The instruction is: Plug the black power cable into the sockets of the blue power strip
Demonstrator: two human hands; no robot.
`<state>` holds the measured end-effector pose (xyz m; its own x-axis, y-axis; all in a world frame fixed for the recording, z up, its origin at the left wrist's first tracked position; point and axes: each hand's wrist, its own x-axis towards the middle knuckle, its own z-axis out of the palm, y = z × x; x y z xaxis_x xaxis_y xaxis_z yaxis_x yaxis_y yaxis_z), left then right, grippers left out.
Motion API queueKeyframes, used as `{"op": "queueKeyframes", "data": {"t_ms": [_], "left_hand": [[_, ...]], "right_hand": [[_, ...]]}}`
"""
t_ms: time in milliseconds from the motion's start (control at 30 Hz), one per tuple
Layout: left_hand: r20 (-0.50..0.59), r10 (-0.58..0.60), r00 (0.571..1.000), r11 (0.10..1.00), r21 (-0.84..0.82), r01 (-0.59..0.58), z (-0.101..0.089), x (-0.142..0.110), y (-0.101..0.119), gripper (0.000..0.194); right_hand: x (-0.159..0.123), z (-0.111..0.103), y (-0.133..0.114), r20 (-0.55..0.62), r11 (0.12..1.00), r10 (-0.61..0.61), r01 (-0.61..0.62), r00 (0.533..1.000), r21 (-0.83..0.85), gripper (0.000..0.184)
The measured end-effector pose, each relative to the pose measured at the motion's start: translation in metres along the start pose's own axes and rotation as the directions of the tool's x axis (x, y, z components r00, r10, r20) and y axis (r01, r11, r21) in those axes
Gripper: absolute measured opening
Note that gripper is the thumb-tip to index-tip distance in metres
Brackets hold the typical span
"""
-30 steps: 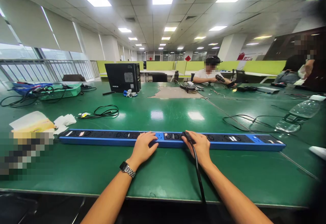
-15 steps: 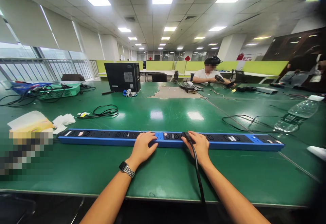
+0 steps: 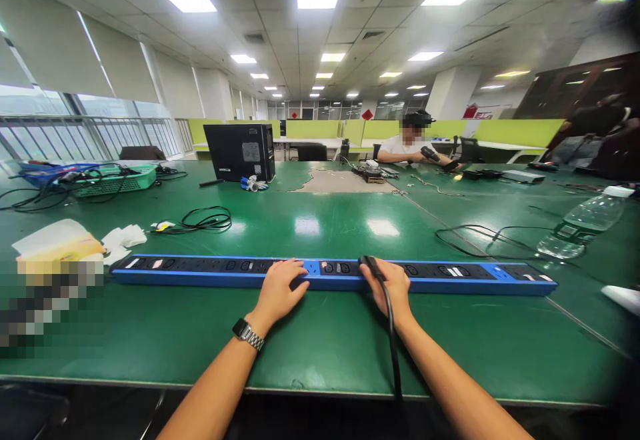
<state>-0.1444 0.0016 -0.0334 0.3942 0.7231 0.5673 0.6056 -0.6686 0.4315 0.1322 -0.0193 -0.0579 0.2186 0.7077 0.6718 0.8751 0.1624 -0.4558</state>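
Note:
A long blue-and-black power strip (image 3: 200, 267) lies crosswise on the green table, its sockets facing up. My left hand (image 3: 283, 287) grips it just left of the middle, fingers over the top and thumb along the front side. Right of the middle, my right hand (image 3: 393, 287) is closed around a black power plug (image 3: 369, 267) at the sockets. Its thick black cord (image 3: 394, 347) runs down over the table's front edge. My fingers hide the plug's far side, so I cannot tell how deep it sits in a socket.
Paper and a yellow packet (image 3: 60, 243) lie at the left, near a coiled black cable (image 3: 205, 219). A water bottle (image 3: 583, 223) stands at the right. Farther back are a black computer tower (image 3: 240, 153), a green basket (image 3: 117, 180) and a co-worker (image 3: 413, 143) holding a dark tool.
The plug in my right hand has shifted slightly, and its cord has swung a little to the right. My left hand stays on the power strip.

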Motion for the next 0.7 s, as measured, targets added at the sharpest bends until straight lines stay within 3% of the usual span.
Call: {"op": "queueKeyframes", "data": {"t_ms": [500, 700], "left_hand": [[0.007, -0.002, 1.000, 1.000, 0.007, 0.002, -0.0011, 0.0002, 0.0007, 0.020], [0.008, -0.001, 1.000, 1.000, 0.007, 0.000, -0.0016, -0.0003, 0.0014, 0.020]], "right_hand": [[-0.0040, 0.0055, 0.0048, 0.020, 0.990, 0.000, 0.003, 1.000, -0.143, 0.043], [-0.0060, 0.0031, 0.0027, 0.011, 0.992, -0.025, 0.026, 1.000, -0.123, 0.045]]}}
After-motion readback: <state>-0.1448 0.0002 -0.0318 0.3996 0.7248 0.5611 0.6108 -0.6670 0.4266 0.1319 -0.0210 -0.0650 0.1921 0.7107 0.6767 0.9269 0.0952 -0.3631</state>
